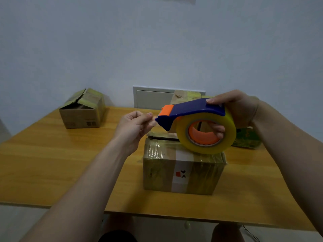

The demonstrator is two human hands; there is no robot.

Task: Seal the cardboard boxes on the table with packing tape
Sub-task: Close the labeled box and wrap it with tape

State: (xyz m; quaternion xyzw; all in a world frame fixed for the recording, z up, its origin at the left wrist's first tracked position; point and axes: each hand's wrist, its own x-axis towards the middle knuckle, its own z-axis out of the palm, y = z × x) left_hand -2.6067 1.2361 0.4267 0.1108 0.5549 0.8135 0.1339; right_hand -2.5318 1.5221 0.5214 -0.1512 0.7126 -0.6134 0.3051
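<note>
Roughly mid-task. Near box sat on the surface close to the front edge, with glossy tape wrinkled over its top and front. A dark gap showed at its back top edge. Its white label carried a small orange-red logo and black marks, no readable words.

Above it the right hand had its grip wrapped on the dispenser, thumb on the blue top, fingers through the orange core of the roll. Left hand pinched the tape end at the dispenser mouth, grip closed on it.

Step in hand, as I judge: drawing out a fresh length of tape. Next move calls for pulling the end clear, sticking it on a box edge and running the dispenser along the seam, tape kept flat.

Left box stood farther back, flaps raised, side print too small to read; probably unsealed. Back box by the wall was mostly hidden behind the dispenser. Green pack lay at right, no legible text.
</note>
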